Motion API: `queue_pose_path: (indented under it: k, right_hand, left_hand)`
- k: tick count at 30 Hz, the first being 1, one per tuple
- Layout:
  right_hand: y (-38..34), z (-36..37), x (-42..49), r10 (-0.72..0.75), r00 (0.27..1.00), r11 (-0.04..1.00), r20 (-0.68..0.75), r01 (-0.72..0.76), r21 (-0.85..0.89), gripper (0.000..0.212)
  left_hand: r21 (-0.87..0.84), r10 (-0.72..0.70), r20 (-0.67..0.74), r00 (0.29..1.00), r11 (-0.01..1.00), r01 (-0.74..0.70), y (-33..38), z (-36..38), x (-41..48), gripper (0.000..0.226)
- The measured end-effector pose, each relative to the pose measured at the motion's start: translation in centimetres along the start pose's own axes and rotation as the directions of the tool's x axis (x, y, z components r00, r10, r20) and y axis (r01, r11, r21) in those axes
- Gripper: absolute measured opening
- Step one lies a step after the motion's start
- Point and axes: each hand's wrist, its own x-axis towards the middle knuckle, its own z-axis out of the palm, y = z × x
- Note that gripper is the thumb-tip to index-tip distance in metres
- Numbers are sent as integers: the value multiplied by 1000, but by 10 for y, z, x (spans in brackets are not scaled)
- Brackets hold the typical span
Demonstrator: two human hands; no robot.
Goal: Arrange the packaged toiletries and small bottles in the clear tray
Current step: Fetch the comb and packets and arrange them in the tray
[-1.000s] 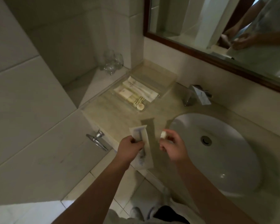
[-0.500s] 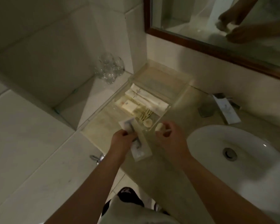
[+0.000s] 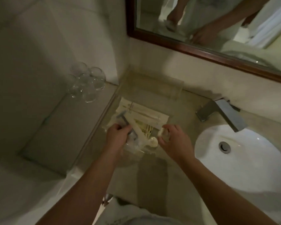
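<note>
On the counter [image 3: 177, 114] between the wall and the sink [image 3: 243, 159], the clear tray [image 3: 152, 88] holds white packets [image 3: 144, 112], the left hand [image 3: 117, 135] pinches a razor pack [image 3: 130, 127] over its near edge, and the right hand [image 3: 173, 140] curls around a small white bottle [image 3: 161, 133] just beside it.

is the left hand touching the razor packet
Touching: the head view shows the left hand closed around the razor packet over the tray.

Left hand [image 3: 116, 135] grips razor packet [image 3: 130, 127] over clear tray [image 3: 152, 88] of white sachets [image 3: 146, 114], right hand [image 3: 172, 140] pinches small white bottle [image 3: 162, 133], glasses [image 3: 86, 82] left, sink [image 3: 250, 159] right.
</note>
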Motion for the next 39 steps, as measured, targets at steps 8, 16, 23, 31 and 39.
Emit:
queue_pose_path:
  k: [8,16,23,31,39]
  right_hand:
    - [-15,22,38,4,996,942,90,27,-335,48]
    - [-10,27,43,66,989,925,135,-10,-379,47]
    - [-26,12,18,124,989,981,77,-133,141,18]
    - [-37,20,10,307,883,719,355,-460,521,15]
    - [-35,14,56,446,879,719,170,-465,516,24]
  left_hand:
    - [-222,-134,16,991,966,134,9,-2,23,11]
    - [-386,-195,40,980,902,195,13,2,18,10]
    - [-504,-260,50,964,827,249,3,13,-9,13]
    - [-547,-231,63,971,805,227,5,20,-6,9]
    - [-342,-208,12,978,919,199,33,24,44,7]
